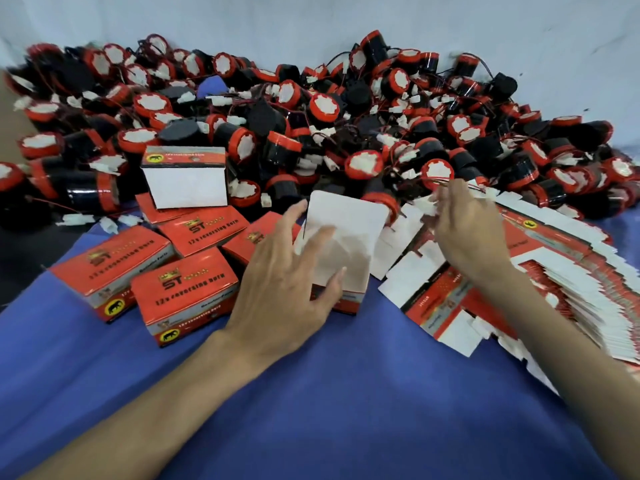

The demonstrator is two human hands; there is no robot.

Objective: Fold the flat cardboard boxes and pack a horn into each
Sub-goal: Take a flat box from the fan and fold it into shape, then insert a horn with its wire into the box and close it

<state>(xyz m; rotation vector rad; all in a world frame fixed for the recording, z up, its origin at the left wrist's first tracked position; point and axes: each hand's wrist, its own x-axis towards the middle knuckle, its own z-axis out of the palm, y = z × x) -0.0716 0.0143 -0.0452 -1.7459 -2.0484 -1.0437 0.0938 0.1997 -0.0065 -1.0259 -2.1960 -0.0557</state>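
Well, from my remote seat I see the left hand (287,271) at the open box (341,237), which stands on the blue cloth (346,393) in the middle of the view, just in front of the big pile of horns (311,133). The box shows its white inside, and its top flap stands up toward the pile. The fingers of the left hand are spread and almost straight. The thumb touches the near wall of the box and two fingers lie over its mouth, so I call this hand released: it touches the box and is not clenched, though the fingers are a little blurred. The right hand (467,233) reaches to the edge of the pile, with its fingertips near a red-rimmed horn (438,173). These fingertips are blurred, and I cannot tell if they pinch something or hold nothing. Left of the open box lie several closed boxes (183,289), red on top with black print, close together and partly touching. One more box (185,181) stands behind them against the pile, with a white side turned to me. On the right a long fanned stack of flat boxes (554,271) lies on the cloth, beside and partly under the right forearm. The horns are black cylinders with red rims and white faces, heaped against a pale wall (311,15).
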